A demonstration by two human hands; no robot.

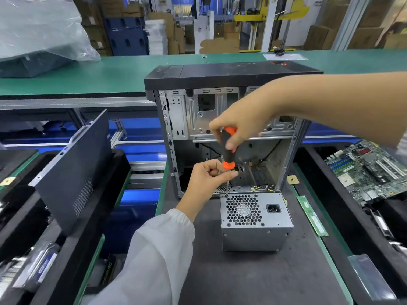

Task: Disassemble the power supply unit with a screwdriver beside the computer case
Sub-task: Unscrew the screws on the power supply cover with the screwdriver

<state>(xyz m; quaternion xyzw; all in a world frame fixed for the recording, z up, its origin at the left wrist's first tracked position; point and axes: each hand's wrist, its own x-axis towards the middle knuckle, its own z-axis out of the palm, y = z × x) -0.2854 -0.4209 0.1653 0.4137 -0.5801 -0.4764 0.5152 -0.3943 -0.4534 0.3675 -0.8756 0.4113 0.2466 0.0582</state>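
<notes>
A grey metal power supply unit point(255, 225) stands on the dark mat in front of the open computer case point(220, 119), fan grille and power socket facing up. My right hand point(240, 126) grips the black-and-orange handle of a screwdriver point(228, 150) held upright. Its tip sits at the unit's top left corner. My left hand point(209, 179) pinches the metal shaft just below the handle. Yellow and black wires show behind the unit, at the case's mouth.
A dark side panel point(74, 168) leans in a bin at left. A motherboard point(370, 170) lies at right, with a green memory stick point(311, 216) on the mat's right edge. A plastic-wrapped case point(37, 40) sits on the green conveyor behind.
</notes>
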